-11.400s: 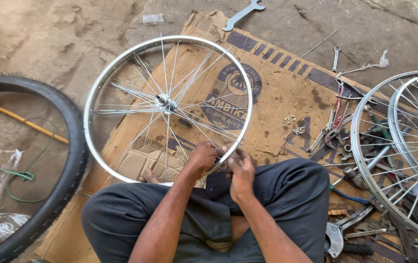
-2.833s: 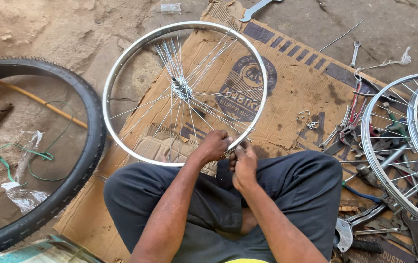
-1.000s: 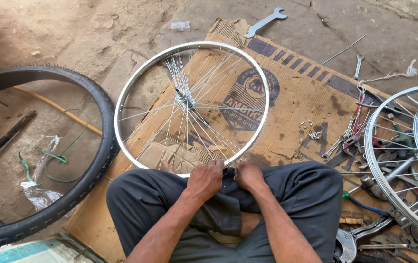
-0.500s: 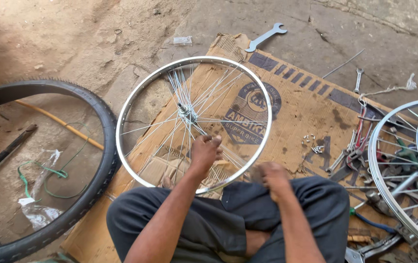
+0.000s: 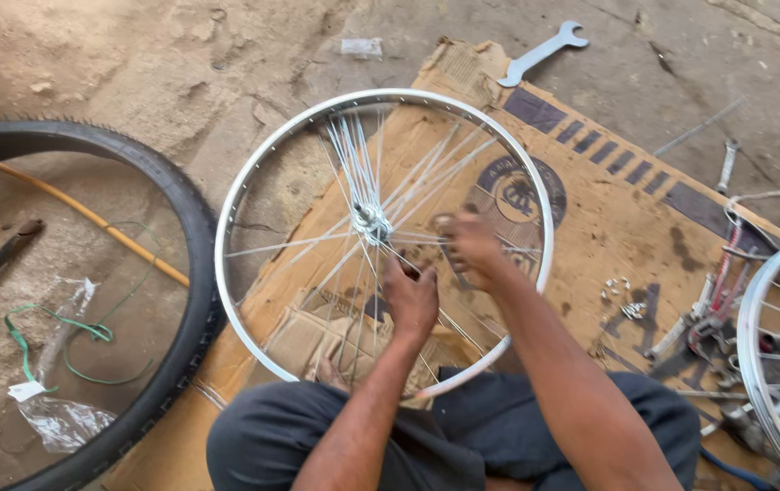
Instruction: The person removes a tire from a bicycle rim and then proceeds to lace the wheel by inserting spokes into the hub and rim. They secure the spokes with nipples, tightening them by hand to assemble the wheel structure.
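While the person sits cross-legged on a flattened cardboard sheet [image 5: 608, 227], the head view shows both hands inside a silver bicycle wheel rim [image 5: 254, 182] lying flat on that sheet before the knees. Left hand [image 5: 411, 295] hovers over the spokes [image 5: 426, 177] just near-side of the hub [image 5: 370, 218], fingers curled and pinching one thin spoke. Right hand [image 5: 469, 247] sits just beside it, a little farther out and to its right, blurred; whether it grips a spoke or rests loosely cannot be told. Beyond both hands the spokes fan from the hub to the far rim. Left of the hands, outside the rim, lies a black tyre [image 5: 185, 300] on bare ground, with a green cord [image 5: 40, 332] inside it. Right of the hands, small nuts [image 5: 622, 295] are scattered on the cardboard, and another spoked wheel [image 5: 772, 364] lies at the edge. Far past the rim lies a flat spanner [image 5: 540, 53].
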